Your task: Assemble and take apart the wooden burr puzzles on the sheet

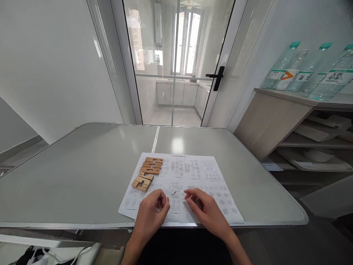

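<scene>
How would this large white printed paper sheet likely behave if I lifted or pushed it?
The large white printed paper sheet looks thin, so it would probably flop. The notched brown wooden blocks on its left side may weigh it down there. The smooth-looking, glossy grey tabletop suggests it could slide easily.

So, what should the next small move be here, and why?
I'd probably reach the left hand forward to the nearest wooden block. It lies on the printed paper just beyond that hand, while the right hand is farther off, and no block shows in either hand.
</scene>
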Tool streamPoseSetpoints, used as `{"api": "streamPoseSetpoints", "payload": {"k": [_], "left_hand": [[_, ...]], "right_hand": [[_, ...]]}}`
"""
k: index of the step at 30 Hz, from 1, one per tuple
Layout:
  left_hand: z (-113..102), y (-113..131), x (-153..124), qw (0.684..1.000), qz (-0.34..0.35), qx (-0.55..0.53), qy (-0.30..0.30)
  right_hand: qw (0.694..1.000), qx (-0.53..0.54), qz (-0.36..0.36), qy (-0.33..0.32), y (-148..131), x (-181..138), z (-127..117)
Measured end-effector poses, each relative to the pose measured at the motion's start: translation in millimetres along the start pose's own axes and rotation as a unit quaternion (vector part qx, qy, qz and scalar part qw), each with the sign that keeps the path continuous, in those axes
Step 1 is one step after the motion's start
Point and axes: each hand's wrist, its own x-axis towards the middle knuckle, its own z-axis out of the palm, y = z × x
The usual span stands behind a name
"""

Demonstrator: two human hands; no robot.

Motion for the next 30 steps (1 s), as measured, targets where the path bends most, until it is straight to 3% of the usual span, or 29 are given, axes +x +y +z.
{"api": "streamPoseSetpoints", "payload": {"k": [9, 24, 30], "left_hand": [[4, -11, 5, 0.996, 0.073, 0.048, 0.026], [15, -32, 7, 0.99, -0.004, 0.119, 0.078], [19, -39, 8, 0.986, -0.001, 0.142, 0.093]], "right_hand": [[1.0, 0.002, -0.001, 0.003, -1, 1, 0], [1.0, 0.0, 0.005, 0.001, -1, 0, 0], [1.0, -0.003, 0.003, 0.001, 0, 0, -1]]}}
